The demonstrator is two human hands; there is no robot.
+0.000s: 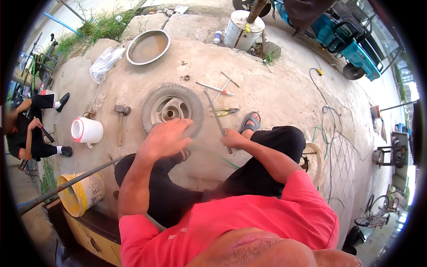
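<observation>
My right hand (pixel 233 139) is closed round the lower part of a long flat metal bar, like a tire lever (pixel 214 112), which slants up and left beside the wheel. A small wheel with a dusty tire (pixel 149 104) lies flat on the ground, its pale metal rim (pixel 160 109) facing up. Over the tire's near edge is my left hand (pixel 171 137), with its fingers stretched out, slightly blurred and holding nothing visible. Whether it touches the tire I cannot tell. Yellow-handled pliers (pixel 227 112) lie right of the bar, below a crossed rod tool (pixel 218 89) with a red-and-white handle.
A hammer (pixel 121 127) and white bucket (pixel 91 130) stand left of the wheel; a water-filled basin (pixel 167 42) lies beyond. A yellow bucket (pixel 95 184) is near left. Another person (pixel 26 127) sits far left, holding a dark stick. Cables (pixel 327 109) trail on the right.
</observation>
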